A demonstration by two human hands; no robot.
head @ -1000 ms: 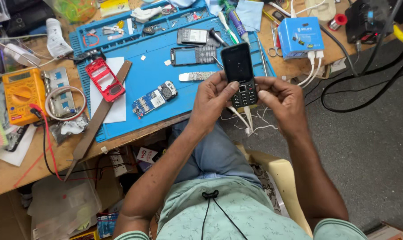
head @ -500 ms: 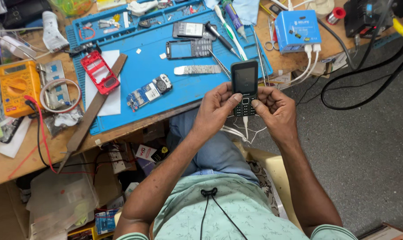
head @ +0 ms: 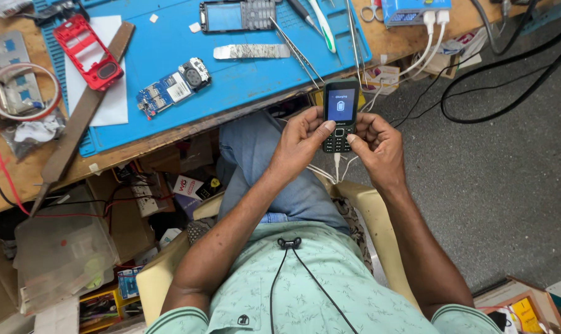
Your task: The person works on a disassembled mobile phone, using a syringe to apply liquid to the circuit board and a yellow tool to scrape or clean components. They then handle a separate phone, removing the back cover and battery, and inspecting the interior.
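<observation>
We grasp a black keypad phone [head: 340,115] in both hands, left hand [head: 302,141] at nine o'clock, right hand [head: 374,143] at three, its screen lit.

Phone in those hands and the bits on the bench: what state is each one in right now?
Keypad phone: screen lit, battery icon showing, white cable plugged in at its bottom.
Left hand: gripping the phone, thumb on the keypad.
Right hand: gripping the phone, thumb on the keypad.
Red phone frame: stripped, empty, lying on white paper.
Circuit board: bare, out of any casing.
Black phone front: opened, screen dark.
Tweezers: lying unused on the blue mat.
</observation>
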